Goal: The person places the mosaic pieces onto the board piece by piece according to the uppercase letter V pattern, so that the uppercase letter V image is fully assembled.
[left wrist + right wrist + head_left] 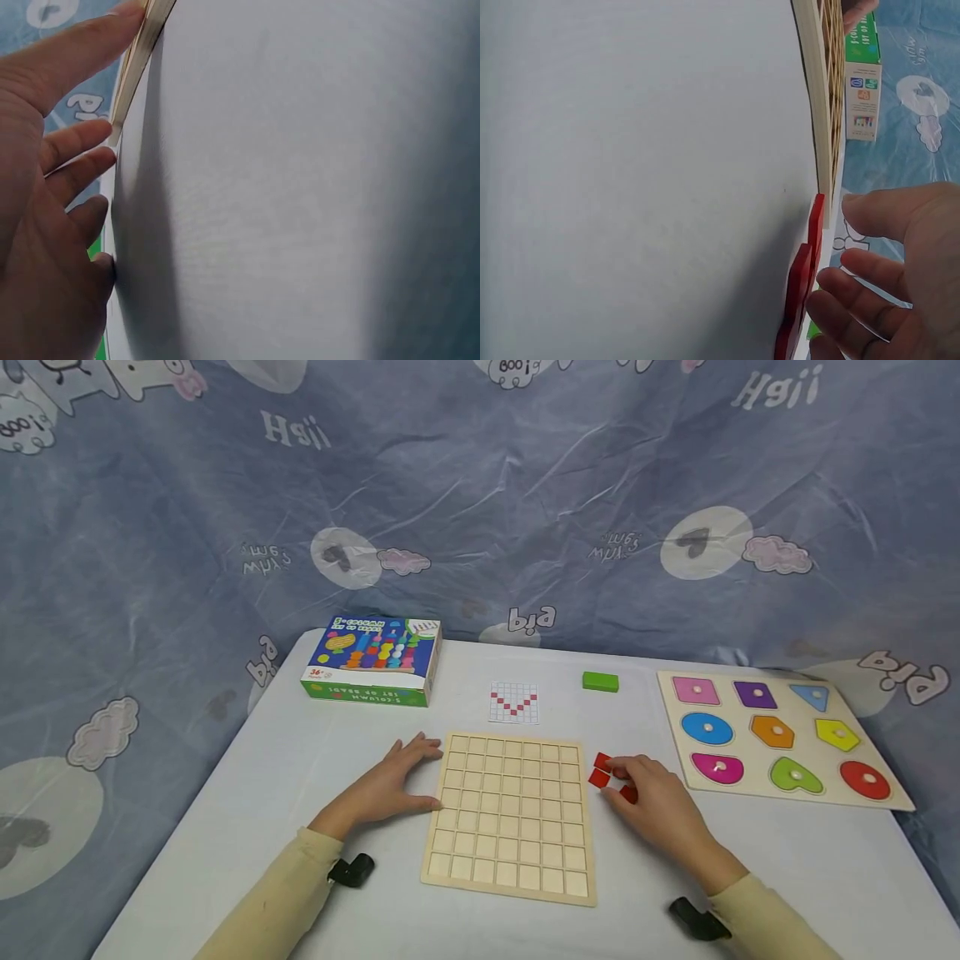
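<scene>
A wooden grid board point(510, 814) with bare square cells lies in the middle of the table. At its left edge rests my left hand point(386, 785), fingers spread and thumb touching the rim. The board's pale edge point(133, 71) meets that thumb in the left wrist view. Several small red square tiles point(598, 777) lie just right of the board. My right hand point(663, 802) is over them, fingers loosely bent, partly hiding one tile. In the right wrist view, thumb and fingers stand apart above the red tiles point(799, 285), with nothing between them.
Behind the board lies a card point(513, 702) printed with a red V on a grid. A green block point(600, 682) sits to its right. A bead-set box point(371, 685) stands at the back left, and a knobbed shape puzzle point(750, 777) lies at the right.
</scene>
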Tool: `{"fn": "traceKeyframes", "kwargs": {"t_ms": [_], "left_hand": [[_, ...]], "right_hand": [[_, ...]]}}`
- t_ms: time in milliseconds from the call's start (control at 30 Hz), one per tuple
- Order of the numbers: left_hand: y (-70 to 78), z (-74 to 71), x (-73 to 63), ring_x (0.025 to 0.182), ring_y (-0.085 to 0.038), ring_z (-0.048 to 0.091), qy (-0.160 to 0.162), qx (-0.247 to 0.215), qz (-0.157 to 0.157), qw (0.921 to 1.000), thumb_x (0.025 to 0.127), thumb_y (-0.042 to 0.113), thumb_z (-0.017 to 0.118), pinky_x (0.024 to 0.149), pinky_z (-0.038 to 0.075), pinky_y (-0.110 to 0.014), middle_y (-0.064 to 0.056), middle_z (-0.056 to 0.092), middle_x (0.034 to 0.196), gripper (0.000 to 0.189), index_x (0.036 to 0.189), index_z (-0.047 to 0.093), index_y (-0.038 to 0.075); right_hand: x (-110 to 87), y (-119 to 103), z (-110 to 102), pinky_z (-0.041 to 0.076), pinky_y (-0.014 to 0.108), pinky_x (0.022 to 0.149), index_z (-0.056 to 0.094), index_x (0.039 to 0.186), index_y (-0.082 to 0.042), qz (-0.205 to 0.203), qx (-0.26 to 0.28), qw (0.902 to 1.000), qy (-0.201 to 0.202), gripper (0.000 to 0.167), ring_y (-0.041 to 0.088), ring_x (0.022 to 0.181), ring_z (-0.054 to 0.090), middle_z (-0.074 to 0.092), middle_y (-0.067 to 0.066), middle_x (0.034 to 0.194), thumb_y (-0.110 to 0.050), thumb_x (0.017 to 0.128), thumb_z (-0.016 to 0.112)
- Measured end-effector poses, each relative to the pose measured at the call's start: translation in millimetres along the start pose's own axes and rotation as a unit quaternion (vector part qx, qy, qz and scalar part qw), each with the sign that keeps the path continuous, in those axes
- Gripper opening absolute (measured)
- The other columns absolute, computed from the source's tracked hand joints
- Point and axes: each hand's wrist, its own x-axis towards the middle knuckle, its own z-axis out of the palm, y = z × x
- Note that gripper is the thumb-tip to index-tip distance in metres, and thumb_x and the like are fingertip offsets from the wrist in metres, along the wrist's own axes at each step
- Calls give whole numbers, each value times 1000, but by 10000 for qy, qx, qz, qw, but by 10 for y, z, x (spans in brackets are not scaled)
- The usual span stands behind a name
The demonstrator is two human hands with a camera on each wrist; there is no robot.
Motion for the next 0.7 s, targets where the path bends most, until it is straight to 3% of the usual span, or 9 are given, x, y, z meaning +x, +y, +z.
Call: {"fn": "traceKeyframes", "kwargs": {"t_ms": [367,700], "left_hand": [[-26,-19,26,157,-27,10,-316,26,51,9995,79,47,86,127,0,-50,-5,28,167,94,156,42,15],[-87,-21,65,157,-26,4,-628,373,203,9971,79,59,81,126,-2,-51,-4,17,170,105,162,30,19]], "right_hand": [[42,-43,79,53,41,72,70,117,-2,-80,-51,9999,80,43,25,90,56,67,12,108,-21,82,85],[74,-63,119,49,36,65,72,116,-5,0,-107,9999,37,36,23,87,53,65,10,104,-16,83,83]]}}
